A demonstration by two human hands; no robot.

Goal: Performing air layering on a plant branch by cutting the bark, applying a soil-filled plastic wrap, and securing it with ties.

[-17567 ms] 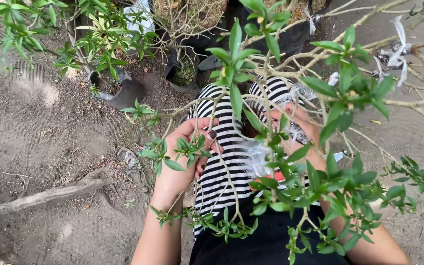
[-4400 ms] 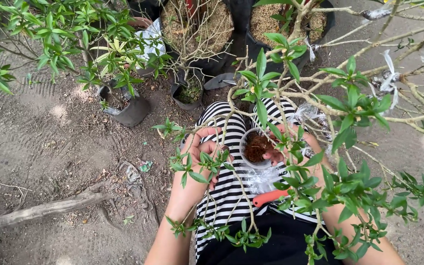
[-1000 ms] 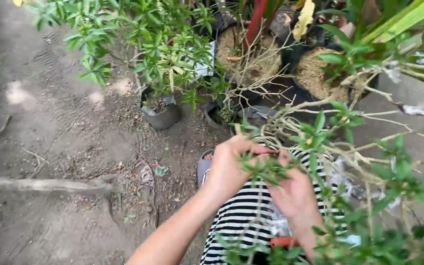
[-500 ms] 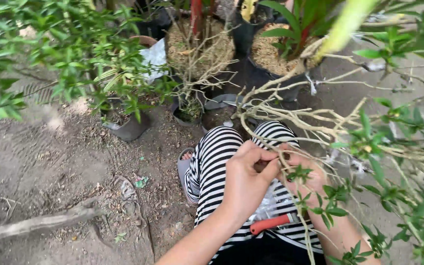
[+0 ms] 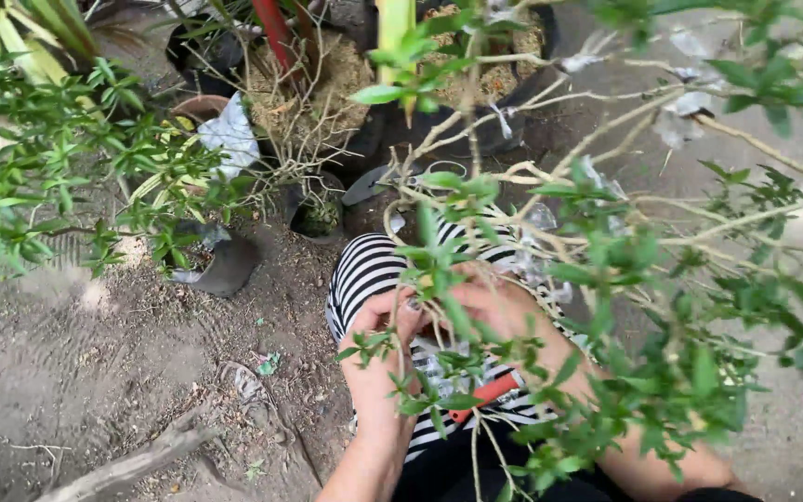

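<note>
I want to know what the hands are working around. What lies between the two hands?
In the head view, thin leafy twigs cross between the left hand and right hand, above striped trousers and crumpled clear plastic.

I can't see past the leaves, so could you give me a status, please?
Both hands on a twig over the lap. Grip unclear. Leaves hide them.

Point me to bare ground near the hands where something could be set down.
Bare dirt lies to the person's left, bordered by the striped lap, the tipped black pot and the fallen branch. Crowded: both hands, left hand and right hand, sit among leafy twigs; pots fill the top.
</note>
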